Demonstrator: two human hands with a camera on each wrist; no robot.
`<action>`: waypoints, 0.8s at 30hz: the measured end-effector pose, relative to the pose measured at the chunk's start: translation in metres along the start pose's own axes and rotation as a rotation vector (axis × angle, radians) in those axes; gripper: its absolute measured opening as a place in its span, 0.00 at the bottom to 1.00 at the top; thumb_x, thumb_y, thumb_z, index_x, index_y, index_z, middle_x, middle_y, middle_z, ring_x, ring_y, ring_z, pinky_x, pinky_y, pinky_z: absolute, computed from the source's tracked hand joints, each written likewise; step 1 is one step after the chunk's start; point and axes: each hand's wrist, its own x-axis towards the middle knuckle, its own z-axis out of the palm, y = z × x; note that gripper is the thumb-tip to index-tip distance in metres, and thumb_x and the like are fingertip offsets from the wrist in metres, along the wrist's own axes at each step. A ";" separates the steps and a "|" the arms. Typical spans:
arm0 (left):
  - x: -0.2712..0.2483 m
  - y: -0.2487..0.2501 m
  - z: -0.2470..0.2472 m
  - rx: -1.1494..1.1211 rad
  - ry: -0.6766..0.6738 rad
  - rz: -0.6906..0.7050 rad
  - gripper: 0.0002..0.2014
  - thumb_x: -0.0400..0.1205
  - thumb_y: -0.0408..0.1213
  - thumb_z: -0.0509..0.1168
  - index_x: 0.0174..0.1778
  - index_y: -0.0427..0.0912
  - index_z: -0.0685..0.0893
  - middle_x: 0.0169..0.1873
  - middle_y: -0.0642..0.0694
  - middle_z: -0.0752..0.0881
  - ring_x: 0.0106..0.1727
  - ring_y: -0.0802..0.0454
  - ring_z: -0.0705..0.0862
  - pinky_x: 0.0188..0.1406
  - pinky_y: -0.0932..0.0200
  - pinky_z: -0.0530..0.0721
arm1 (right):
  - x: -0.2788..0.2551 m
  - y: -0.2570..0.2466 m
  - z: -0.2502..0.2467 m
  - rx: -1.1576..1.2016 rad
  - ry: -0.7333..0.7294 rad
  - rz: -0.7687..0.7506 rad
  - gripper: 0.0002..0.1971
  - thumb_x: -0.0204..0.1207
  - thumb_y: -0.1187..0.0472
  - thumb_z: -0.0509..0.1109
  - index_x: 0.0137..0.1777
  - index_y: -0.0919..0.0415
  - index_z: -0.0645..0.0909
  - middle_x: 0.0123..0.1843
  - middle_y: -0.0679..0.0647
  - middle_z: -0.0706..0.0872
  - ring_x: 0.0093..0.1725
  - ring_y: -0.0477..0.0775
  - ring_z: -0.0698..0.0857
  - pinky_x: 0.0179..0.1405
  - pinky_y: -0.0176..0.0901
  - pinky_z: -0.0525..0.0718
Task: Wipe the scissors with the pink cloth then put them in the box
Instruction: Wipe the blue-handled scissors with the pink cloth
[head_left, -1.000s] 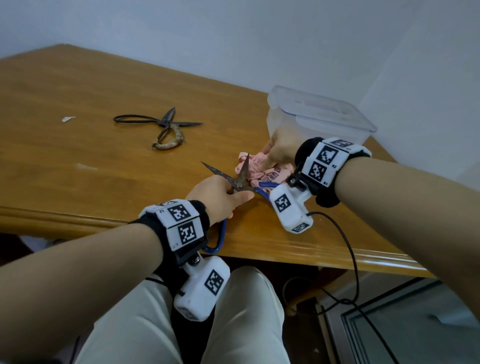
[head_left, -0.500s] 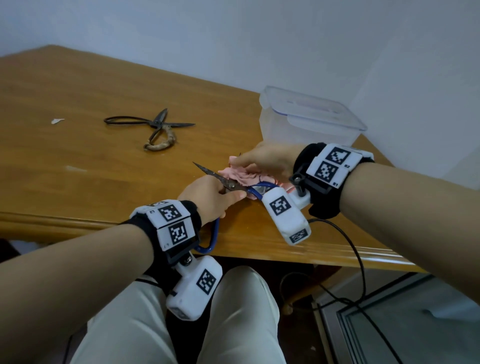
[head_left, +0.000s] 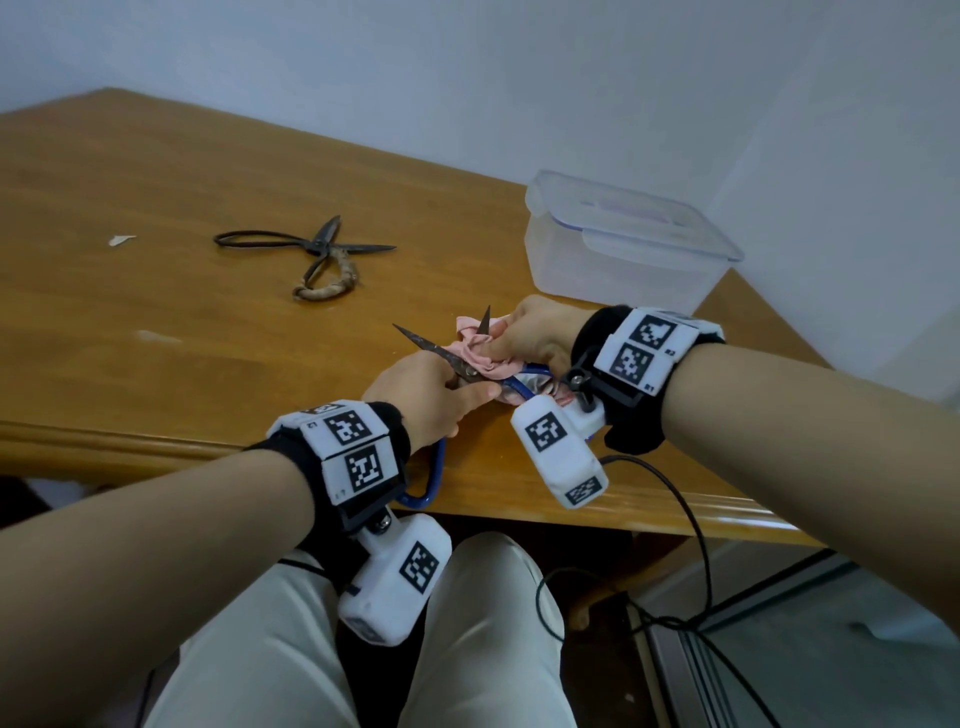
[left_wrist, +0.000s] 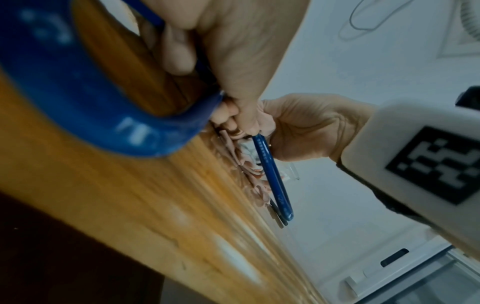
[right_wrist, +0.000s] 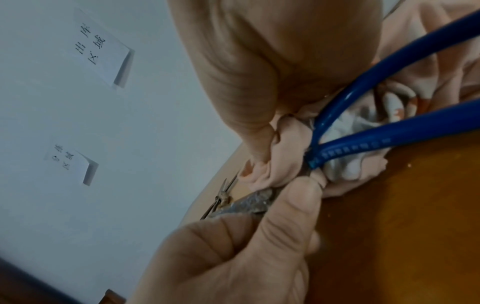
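Blue-handled scissors with rusty blades lie spread apart near the table's front edge. My left hand grips them at the pivot, one blue loop hanging past the edge. My right hand pinches the pink cloth around the right blade, whose tip sticks up above the cloth. In the right wrist view the cloth is bunched where the blue handles meet, and the left thumb presses the rusty blade. The clear plastic box stands behind my right hand with its lid on.
A second, black pair of scissors with a cord-wrapped handle lies open farther back on the wooden table. A small white scrap lies at the left. A black cable hangs from my right wrist over the table edge.
My right hand with the cloth has slid back along the blade from its tip towards the pivot. The left hand keeps its hold on the scissors.
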 end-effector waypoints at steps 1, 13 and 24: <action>0.001 0.000 0.000 -0.005 -0.003 -0.007 0.24 0.80 0.58 0.64 0.25 0.45 0.76 0.20 0.50 0.81 0.19 0.58 0.78 0.24 0.61 0.71 | 0.000 0.000 -0.002 -0.012 -0.001 -0.013 0.22 0.74 0.63 0.75 0.66 0.70 0.77 0.55 0.59 0.86 0.50 0.54 0.85 0.59 0.51 0.85; 0.003 -0.003 0.000 0.030 -0.019 -0.032 0.25 0.80 0.61 0.63 0.27 0.43 0.79 0.21 0.49 0.84 0.18 0.57 0.75 0.21 0.62 0.69 | -0.003 0.000 -0.012 -0.137 0.036 -0.144 0.28 0.72 0.71 0.75 0.72 0.65 0.74 0.60 0.62 0.83 0.59 0.59 0.84 0.61 0.51 0.84; 0.002 -0.002 -0.002 -0.005 -0.041 -0.030 0.23 0.81 0.59 0.63 0.28 0.45 0.78 0.22 0.49 0.83 0.21 0.56 0.77 0.24 0.60 0.70 | -0.014 0.002 -0.012 -0.612 0.213 -0.493 0.06 0.77 0.61 0.70 0.51 0.60 0.85 0.44 0.51 0.86 0.44 0.53 0.85 0.43 0.44 0.85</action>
